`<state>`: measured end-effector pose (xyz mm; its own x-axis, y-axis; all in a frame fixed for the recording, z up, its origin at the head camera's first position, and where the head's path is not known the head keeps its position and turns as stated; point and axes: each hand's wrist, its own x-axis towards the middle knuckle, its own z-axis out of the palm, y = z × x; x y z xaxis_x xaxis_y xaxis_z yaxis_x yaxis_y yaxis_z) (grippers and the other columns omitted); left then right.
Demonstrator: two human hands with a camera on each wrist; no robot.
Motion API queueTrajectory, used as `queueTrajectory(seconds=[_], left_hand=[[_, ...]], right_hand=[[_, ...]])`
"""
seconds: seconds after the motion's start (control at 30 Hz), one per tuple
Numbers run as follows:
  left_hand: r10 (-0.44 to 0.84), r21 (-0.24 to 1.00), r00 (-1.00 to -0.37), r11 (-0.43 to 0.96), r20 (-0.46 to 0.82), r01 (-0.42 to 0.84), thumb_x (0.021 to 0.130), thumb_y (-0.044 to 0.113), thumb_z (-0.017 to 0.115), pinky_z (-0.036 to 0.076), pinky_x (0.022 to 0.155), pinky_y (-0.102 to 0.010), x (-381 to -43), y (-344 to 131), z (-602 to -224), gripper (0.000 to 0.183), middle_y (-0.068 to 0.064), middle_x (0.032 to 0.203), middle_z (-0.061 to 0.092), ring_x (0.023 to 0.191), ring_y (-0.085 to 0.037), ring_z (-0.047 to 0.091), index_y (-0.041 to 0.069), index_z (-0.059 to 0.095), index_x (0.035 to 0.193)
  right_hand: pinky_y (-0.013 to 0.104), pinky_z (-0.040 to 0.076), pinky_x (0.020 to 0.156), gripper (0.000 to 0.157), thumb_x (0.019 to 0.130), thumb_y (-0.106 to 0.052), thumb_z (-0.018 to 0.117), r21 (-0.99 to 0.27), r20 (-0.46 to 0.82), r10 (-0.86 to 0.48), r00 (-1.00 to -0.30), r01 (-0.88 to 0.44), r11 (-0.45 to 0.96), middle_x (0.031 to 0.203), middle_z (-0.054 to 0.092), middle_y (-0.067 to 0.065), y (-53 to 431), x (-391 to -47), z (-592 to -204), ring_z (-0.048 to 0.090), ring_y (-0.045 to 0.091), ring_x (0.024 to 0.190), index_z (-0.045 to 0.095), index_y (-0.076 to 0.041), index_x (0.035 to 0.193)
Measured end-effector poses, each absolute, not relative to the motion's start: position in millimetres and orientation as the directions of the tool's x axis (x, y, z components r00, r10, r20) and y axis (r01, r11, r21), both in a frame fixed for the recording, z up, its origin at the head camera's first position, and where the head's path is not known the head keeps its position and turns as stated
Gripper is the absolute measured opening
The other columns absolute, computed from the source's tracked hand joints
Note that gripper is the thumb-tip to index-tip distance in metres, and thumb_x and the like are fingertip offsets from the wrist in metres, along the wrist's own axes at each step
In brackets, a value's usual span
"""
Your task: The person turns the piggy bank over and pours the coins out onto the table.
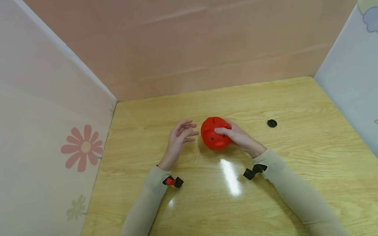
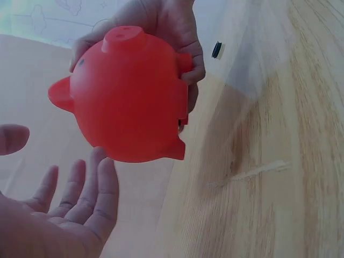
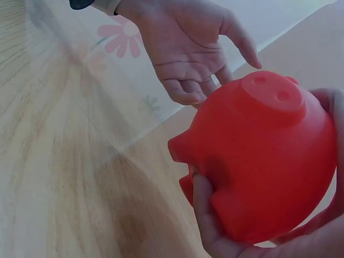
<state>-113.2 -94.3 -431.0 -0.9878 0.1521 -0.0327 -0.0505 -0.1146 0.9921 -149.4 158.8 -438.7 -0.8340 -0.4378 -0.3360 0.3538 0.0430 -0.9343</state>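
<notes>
A red piggy bank [image 1: 213, 135] is held just above the table, its snout [image 2: 123, 38] facing the wearer and its stubby legs [image 3: 181, 148] towards the tabletop. My right hand [image 1: 240, 137] grips it from the right, thumb over the top near an eye and fingers [image 3: 207, 215] curled underneath. To the left of the bank, my left hand [image 1: 180, 136] has loosely extended fingers and holds nothing. In the head view its fingertips [image 1: 195, 133] stand a little short of the red side. A coin slot [image 1: 214, 120] shows on the bank's back.
A small round black plug [image 1: 272, 123] with a raised ridge lies on the wooden table [image 1: 295, 157], right of the bank. A brown-pink panel [image 1: 189, 49] stands along the back edge. White flower-printed panels rise at the left [image 1: 44, 114] and right [image 1: 351, 72].
</notes>
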Motion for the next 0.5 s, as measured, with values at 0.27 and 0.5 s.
queueTrajectory(seconds=[0.27,0.5], left_hand=[[0.282,0.987,-0.946,0.053,-0.160,-0.151,0.108,0.020,0.056,0.057,0.104,-0.060,-115.0,-92.1,-435.8,0.053,-0.024,0.146,0.058,0.126,-0.048,0.066,0.001,0.045,0.156],[0.278,0.991,-0.951,0.049,-0.132,-0.123,0.109,0.018,0.055,0.055,0.104,-0.065,-115.6,-92.2,-433.8,0.052,-0.027,0.147,0.056,0.122,-0.043,0.070,-0.001,0.043,0.156]], right_hand=[[0.032,0.063,0.092,0.071,0.099,-0.013,0.064,-0.944,-0.294,-0.447,-0.845,0.330,-0.004,0.146,0.051,0.020,160.8,-145.5,-428.9,0.066,0.021,0.114,0.030,0.004,0.159],[0.029,0.063,0.092,0.057,0.101,-0.016,0.065,-0.950,-0.189,-0.443,-0.876,0.277,-0.143,0.135,0.059,0.003,165.3,-137.6,-403.5,0.065,0.018,0.116,0.041,-0.008,0.152]])
